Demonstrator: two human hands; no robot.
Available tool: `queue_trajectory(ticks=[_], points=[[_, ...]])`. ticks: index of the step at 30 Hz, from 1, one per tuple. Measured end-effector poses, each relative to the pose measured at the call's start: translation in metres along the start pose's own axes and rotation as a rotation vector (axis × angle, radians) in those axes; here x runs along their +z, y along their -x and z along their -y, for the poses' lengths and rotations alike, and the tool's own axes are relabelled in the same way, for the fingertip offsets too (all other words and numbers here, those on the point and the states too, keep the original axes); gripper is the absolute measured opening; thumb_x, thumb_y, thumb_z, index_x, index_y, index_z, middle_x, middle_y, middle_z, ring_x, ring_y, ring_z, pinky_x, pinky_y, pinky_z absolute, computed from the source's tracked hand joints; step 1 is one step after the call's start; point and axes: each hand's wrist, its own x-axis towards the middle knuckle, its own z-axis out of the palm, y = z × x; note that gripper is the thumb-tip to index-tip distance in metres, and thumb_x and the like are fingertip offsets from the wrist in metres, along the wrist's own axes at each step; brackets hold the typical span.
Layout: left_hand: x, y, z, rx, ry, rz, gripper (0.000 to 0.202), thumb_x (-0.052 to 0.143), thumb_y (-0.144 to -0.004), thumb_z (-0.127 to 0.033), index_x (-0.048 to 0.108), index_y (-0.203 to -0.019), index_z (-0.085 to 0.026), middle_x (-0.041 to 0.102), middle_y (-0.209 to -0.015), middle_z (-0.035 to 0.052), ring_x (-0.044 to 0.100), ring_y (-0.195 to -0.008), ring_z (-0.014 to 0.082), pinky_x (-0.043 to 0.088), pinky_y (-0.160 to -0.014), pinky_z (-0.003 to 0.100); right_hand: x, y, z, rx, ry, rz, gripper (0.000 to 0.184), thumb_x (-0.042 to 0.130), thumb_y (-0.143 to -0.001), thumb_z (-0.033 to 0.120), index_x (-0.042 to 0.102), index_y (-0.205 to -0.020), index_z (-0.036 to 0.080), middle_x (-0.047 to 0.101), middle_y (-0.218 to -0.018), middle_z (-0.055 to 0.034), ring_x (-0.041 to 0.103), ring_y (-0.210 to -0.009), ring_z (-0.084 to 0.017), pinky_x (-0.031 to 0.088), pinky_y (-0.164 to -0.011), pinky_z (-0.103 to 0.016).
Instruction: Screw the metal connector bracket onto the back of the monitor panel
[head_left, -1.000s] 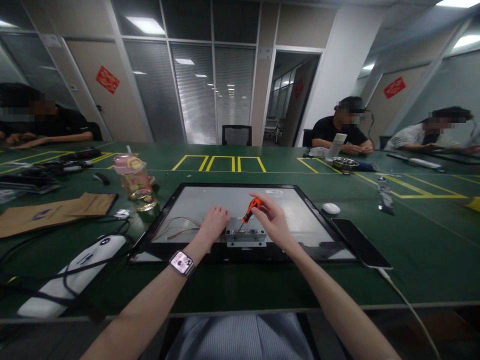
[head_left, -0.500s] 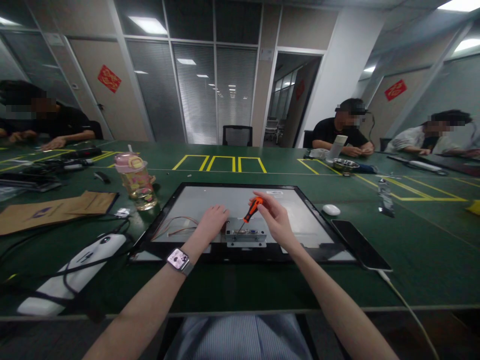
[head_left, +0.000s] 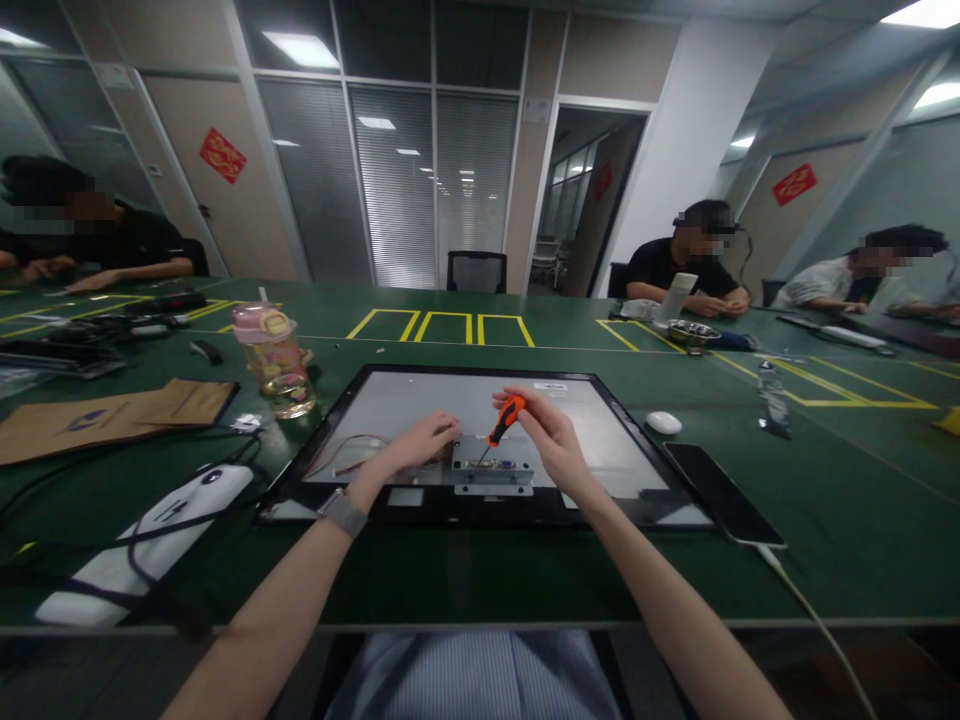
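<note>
A flat display panel (head_left: 397, 398) with a black frame lies face-down or back-up; which, I cannot tell. On its near middle sits a metal bracket (head_left: 491, 478) with connectors along its front. My right hand (head_left: 551, 435) grips the orange-and-black handle of a screwdriver (head_left: 508, 418), tilted so its tip meets the bracket's connector side. My left hand (head_left: 427, 440), fingers bent together, is at the bracket's upper left corner and appears to hold it; the fingertips are partly hidden. Thin wires (head_left: 352, 455) run over the panel left of that hand.
Left of the panel stand a pink-lidded drink bottle (head_left: 274, 360), a paper bag (head_left: 112, 415) and a white device with black straps (head_left: 150, 545). On the right lie a white case (head_left: 664, 422) and a phone (head_left: 720, 490) on a cable. Several people sit across the table.
My left hand has turned at the wrist, its fingers now bent at the bracket's corner and the watch face turned away. The right hand and screwdriver have barely moved.
</note>
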Motion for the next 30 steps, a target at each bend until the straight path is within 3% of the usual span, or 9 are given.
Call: queue_trajectory(ticks=[6, 11, 18, 24, 30], points=[[-0.009, 0.007, -0.001, -0.004, 0.114, 0.151, 0.042, 0.06, -0.08, -0.048, 0.058, -0.114, -0.025, 0.049, -0.137, 0.0044, 0.042, -0.128, 0.0206, 0.029, -0.109, 0.037, -0.001, 0.001, -0.004, 0.025, 0.063, -0.056, 0.023, 0.062, -0.082, 0.031, 0.065, -0.104, 0.025, 0.064, -0.102, -0.005, 0.063, -0.093, -0.018, 0.052, -0.083, -0.033], [-0.012, 0.009, -0.001, -0.029, 0.117, 0.194, 0.063, 0.075, -0.065, -0.044, 0.055, -0.122, -0.026, 0.041, -0.143, 0.0062, 0.031, -0.136, 0.0244, 0.024, -0.113, 0.042, -0.001, 0.002, -0.001, -0.002, 0.059, -0.001, 0.032, 0.051, -0.089, 0.028, 0.055, -0.122, 0.027, 0.064, -0.113, -0.0064, 0.062, -0.105, -0.02, 0.047, -0.095, -0.04], [-0.009, 0.007, 0.001, -0.03, 0.127, 0.208, 0.071, 0.079, -0.059, -0.038, 0.054, -0.123, -0.022, 0.038, -0.144, 0.0098, 0.033, -0.134, 0.0255, 0.025, -0.112, 0.041, 0.001, 0.002, 0.0, 0.019, -0.031, 0.078, 0.037, 0.049, -0.09, 0.029, 0.051, -0.127, 0.029, 0.061, -0.12, -0.0068, 0.062, -0.106, -0.02, 0.048, -0.095, -0.043], [-0.009, 0.007, 0.001, -0.031, 0.117, 0.213, 0.069, 0.078, -0.06, -0.039, 0.054, -0.123, -0.024, 0.039, -0.144, 0.0081, 0.032, -0.135, 0.0257, 0.024, -0.112, 0.042, 0.001, 0.002, -0.005, -0.078, 0.219, -0.083, 0.029, 0.064, -0.081, 0.03, 0.066, -0.11, 0.028, 0.062, -0.095, -0.0047, 0.061, -0.089, -0.018, 0.054, -0.08, -0.033], [-0.011, 0.008, 0.0, -0.048, 0.116, 0.214, 0.07, 0.078, -0.06, -0.041, 0.054, -0.123, -0.025, 0.039, -0.144, 0.0073, 0.032, -0.135, 0.0265, 0.025, -0.112, 0.043, 0.0, 0.002, -0.001, -0.054, 0.108, 0.018, 0.036, 0.047, -0.091, 0.028, 0.054, -0.126, 0.03, 0.063, -0.114, -0.0054, 0.062, -0.102, -0.02, 0.048, -0.093, -0.041]])
